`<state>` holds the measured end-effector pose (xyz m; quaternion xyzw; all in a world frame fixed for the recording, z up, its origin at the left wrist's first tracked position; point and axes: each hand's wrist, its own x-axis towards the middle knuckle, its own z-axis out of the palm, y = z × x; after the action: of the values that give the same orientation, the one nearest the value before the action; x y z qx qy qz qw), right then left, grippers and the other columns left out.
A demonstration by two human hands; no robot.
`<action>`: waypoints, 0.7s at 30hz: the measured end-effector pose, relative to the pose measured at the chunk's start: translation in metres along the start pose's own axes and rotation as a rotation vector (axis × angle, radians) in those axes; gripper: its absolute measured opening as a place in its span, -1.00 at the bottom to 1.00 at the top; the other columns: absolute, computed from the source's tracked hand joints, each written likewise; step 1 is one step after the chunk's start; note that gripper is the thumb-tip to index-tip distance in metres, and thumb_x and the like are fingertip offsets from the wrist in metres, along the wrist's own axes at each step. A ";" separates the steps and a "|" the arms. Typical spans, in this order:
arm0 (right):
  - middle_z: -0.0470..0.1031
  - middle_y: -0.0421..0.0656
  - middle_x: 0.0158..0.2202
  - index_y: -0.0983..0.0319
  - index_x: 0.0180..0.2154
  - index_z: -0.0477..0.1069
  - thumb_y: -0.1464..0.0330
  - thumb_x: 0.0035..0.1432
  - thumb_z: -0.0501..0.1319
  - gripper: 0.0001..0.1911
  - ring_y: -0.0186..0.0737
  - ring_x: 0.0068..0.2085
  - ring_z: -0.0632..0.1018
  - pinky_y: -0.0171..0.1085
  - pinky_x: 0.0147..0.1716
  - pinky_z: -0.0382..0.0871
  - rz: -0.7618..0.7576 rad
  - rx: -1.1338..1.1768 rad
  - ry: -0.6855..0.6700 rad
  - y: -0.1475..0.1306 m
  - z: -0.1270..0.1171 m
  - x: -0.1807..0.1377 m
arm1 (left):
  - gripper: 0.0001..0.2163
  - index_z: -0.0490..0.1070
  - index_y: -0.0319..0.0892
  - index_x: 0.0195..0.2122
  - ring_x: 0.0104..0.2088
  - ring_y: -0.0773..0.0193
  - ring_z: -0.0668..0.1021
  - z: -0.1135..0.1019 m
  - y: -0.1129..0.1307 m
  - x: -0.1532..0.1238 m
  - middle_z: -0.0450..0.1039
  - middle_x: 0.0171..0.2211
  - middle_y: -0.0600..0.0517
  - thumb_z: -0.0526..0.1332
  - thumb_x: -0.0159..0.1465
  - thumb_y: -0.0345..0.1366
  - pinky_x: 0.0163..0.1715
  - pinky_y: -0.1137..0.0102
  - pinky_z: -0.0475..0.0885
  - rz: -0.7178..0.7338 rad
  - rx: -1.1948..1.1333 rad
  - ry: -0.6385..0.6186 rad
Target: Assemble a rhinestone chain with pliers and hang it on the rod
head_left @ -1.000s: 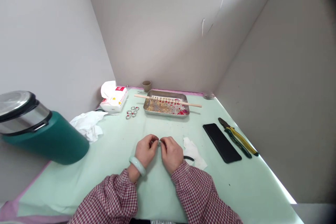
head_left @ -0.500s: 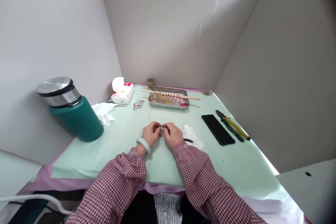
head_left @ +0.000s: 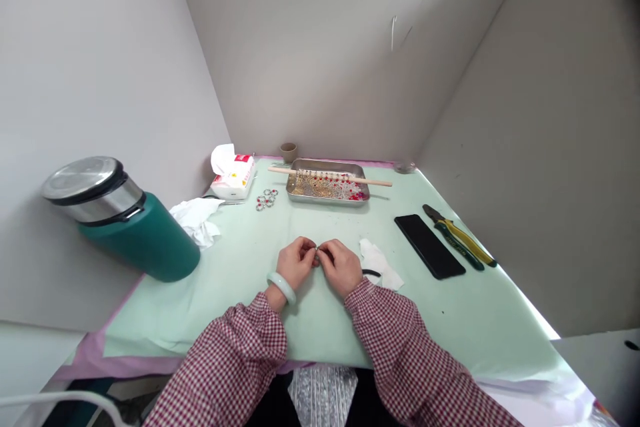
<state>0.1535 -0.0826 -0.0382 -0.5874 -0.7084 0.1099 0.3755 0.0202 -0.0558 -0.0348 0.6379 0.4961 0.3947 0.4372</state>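
Note:
My left hand (head_left: 296, 263) and my right hand (head_left: 341, 267) meet fingertip to fingertip low over the middle of the table. Both are closed in a pinch around a tiny object (head_left: 317, 249) that is mostly hidden by the fingers; its kind is too small to make out. Beyond them lie several small rings with red beads (head_left: 267, 199). A metal tray (head_left: 327, 200) holds gold, clear and red beads, and a wooden stick (head_left: 376, 181) strung with beaded rings rests across it. Beside my right wrist a dark curved handle (head_left: 371, 273) pokes out on a crumpled tissue (head_left: 377, 257).
A green flask (head_left: 145, 237) stands on the left, near a crumpled tissue (head_left: 197, 219) and a tissue pack (head_left: 234, 177). A small brown cup (head_left: 289, 151) is behind the tray. To the right lie a black phone (head_left: 429, 246) and yellow-green pliers (head_left: 460, 238). Walls enclose the table.
The view has shifted slightly, so things on the table appear a little displaced. My hands stay pinched together, with only slight finger movement.

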 end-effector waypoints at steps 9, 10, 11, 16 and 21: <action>0.45 -0.16 -0.35 0.22 -0.36 0.39 0.37 0.17 0.09 -0.87 -0.25 -0.31 0.46 -0.32 -0.32 0.25 -0.017 0.010 0.012 0.003 0.000 -0.001 | -0.92 0.35 -0.20 -0.35 -0.49 0.31 0.55 0.002 0.005 -0.004 0.46 -0.51 0.06 0.12 0.12 -0.36 -0.41 0.40 0.50 -0.004 -0.051 -0.006; 0.45 -0.16 -0.35 0.22 -0.36 0.39 0.37 0.18 0.08 -0.87 -0.25 -0.31 0.46 -0.31 -0.32 0.25 -0.020 0.012 0.012 0.003 0.000 -0.001 | -0.92 0.35 -0.20 -0.36 -0.49 0.30 0.55 0.002 0.005 -0.004 0.46 -0.51 0.06 0.12 0.12 -0.36 -0.41 0.40 0.50 -0.006 -0.054 -0.003; 0.45 -0.16 -0.35 0.22 -0.35 0.38 0.37 0.18 0.08 -0.86 -0.25 -0.31 0.45 -0.31 -0.32 0.25 -0.024 0.015 0.010 0.003 0.000 -0.001 | -0.92 0.35 -0.20 -0.36 -0.49 0.30 0.55 0.002 0.005 -0.004 0.46 -0.51 0.06 0.12 0.12 -0.35 -0.41 0.40 0.50 -0.008 -0.057 -0.001; 0.42 -0.14 -0.35 0.23 -0.35 0.37 0.38 0.19 0.06 -0.86 -0.24 -0.31 0.44 -0.31 -0.32 0.27 -0.039 0.049 -0.008 0.004 -0.001 -0.002 | -0.87 0.38 -0.21 -0.34 -0.47 0.29 0.55 -0.001 0.008 -0.006 0.48 -0.48 0.04 0.14 0.13 -0.29 -0.40 0.39 0.50 -0.027 -0.080 -0.038; 0.41 -0.13 -0.37 0.23 -0.35 0.36 0.41 0.20 0.04 -0.86 -0.24 -0.31 0.43 -0.30 -0.30 0.28 -0.027 0.107 -0.017 0.003 -0.004 -0.003 | -0.83 0.39 -0.22 -0.30 -0.45 0.30 0.55 -0.005 0.016 -0.004 0.50 -0.43 0.01 0.13 0.12 -0.28 -0.39 0.40 0.49 -0.075 -0.089 -0.102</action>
<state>0.1584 -0.0855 -0.0387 -0.5558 -0.7126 0.1475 0.4019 0.0192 -0.0609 -0.0187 0.6184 0.4786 0.3665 0.5042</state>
